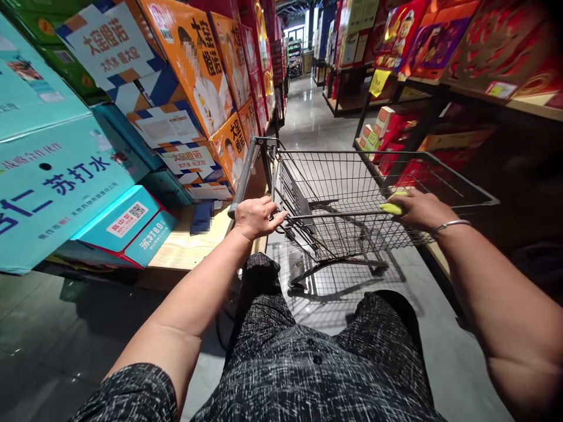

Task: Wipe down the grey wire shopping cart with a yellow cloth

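Note:
A dark grey wire shopping cart (338,234) stands sideways before me, its handle end at the left and its basket stretching to the right. My left hand (260,218) is closed around the cart's near rim, close to the end of the handle (244,179). Farther along that rim, my right hand (413,208) presses down with a yellow-green cloth (393,208) folded under its fingers. Only the cloth's edges show past the fingers. A metal bangle (451,225) circles my right wrist.
Orange drink cartons (197,64) and turquoise boxes (48,187) are stacked on a low wooden platform (173,246) at the left. Shelves (534,105) of red gift boxes line the right. A grey tiled aisle (308,105) runs ahead between the displays.

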A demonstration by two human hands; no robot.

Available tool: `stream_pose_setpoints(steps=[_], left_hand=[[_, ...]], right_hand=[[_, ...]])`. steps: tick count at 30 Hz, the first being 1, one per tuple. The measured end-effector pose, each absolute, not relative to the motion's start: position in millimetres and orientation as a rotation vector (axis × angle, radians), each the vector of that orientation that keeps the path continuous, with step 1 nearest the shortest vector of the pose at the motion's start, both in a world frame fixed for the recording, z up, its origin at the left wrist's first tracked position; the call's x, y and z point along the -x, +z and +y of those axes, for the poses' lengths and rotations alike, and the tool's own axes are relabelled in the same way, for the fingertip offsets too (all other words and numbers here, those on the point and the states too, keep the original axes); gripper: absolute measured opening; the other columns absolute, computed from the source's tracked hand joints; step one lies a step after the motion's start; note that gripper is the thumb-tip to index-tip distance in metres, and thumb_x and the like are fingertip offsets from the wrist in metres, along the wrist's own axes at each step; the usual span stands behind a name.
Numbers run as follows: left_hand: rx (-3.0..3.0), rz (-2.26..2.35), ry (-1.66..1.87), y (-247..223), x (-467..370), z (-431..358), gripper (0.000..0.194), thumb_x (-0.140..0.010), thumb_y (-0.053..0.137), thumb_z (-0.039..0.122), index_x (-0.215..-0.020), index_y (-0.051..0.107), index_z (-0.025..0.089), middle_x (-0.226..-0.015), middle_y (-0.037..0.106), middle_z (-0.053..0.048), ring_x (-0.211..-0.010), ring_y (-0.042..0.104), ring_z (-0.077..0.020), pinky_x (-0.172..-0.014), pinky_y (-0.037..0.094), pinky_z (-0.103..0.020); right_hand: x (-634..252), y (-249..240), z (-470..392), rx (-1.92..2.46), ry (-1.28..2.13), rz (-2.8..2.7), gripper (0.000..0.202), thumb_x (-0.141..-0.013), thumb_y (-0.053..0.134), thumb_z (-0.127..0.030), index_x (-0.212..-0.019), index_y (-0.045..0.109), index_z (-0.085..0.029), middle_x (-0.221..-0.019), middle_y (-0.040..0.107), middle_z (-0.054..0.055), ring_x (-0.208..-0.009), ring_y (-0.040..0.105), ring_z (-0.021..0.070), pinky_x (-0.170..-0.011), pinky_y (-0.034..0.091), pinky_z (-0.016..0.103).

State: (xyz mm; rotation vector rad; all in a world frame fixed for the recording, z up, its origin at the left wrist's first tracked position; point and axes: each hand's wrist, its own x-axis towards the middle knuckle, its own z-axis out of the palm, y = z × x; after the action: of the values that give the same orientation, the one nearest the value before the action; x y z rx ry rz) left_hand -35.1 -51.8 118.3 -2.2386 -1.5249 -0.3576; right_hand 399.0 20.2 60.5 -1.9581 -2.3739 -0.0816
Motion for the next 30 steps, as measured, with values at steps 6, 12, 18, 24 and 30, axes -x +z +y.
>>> stream_pose_setpoints(steps=[6, 12, 18, 24, 30], left_hand=[[2.262, -1.602, -0.363, 120, 33, -45, 0.053, -0.097, 0.051, 0.065, -0.080, 0.076, 0.023, -0.084, 0.072, -0.007, -0.082, 0.069, -0.0242, -0.060, 0.034, -0.035], [2.279, -1.609, -0.376, 119, 32, -29, 0.047, -0.099, 0.054, 0.061, -0.079, 0.075, 0.023, -0.086, 0.075, -0.007, -0.087, 0.070, -0.0258, -0.074, 0.039, -0.038], [2.308, -1.646, -0.484, 119, 43, -16, 0.030, -0.094, 0.066, 0.055, -0.105, 0.073, 0.029, -0.101, 0.076, -0.005, -0.098, 0.067, -0.0273, -0.091, 0.038, -0.043], [2.347, -1.537, -0.497, 114, 32, -24, 0.025, -0.097, 0.059, 0.028, -0.119, 0.071, 0.029, -0.131, 0.069, -0.009, -0.130, 0.053, -0.0317, -0.109, 0.030, -0.050], [2.635, -1.375, -0.070, 89, -35, -15, 0.043, -0.102, 0.048, 0.032, -0.141, 0.059, 0.017, -0.121, 0.074, -0.013, -0.113, 0.067, -0.0279, -0.106, 0.040, -0.042]], right_hand=[[-391, 76, 28, 2.127, 0.004, -2.425, 0.037, -0.086, 0.067, -0.017, -0.121, 0.076, -0.021, -0.114, 0.063, 0.012, -0.078, 0.047, 0.0129, -0.074, 0.034, 0.035], [-385, 77, 26, 2.211, -0.017, -2.410, 0.040, -0.085, 0.065, -0.023, -0.124, 0.075, -0.027, -0.121, 0.062, 0.010, -0.088, 0.053, 0.0189, -0.073, 0.035, 0.034], [-380, 75, 28, 2.249, -0.055, -2.418, 0.040, -0.081, 0.064, -0.030, -0.120, 0.075, -0.030, -0.119, 0.063, 0.007, -0.090, 0.056, 0.0212, -0.074, 0.040, 0.032], [-368, 67, 18, 2.178, -0.079, -2.295, 0.035, -0.081, 0.064, -0.031, -0.113, 0.077, -0.033, -0.114, 0.065, 0.007, -0.086, 0.053, 0.0206, -0.070, 0.039, 0.033], [-326, 38, -12, 1.618, -0.303, -2.151, 0.036, -0.093, 0.061, -0.028, -0.125, 0.075, -0.034, -0.135, 0.062, 0.007, -0.109, 0.049, 0.0288, -0.083, 0.044, 0.040]])
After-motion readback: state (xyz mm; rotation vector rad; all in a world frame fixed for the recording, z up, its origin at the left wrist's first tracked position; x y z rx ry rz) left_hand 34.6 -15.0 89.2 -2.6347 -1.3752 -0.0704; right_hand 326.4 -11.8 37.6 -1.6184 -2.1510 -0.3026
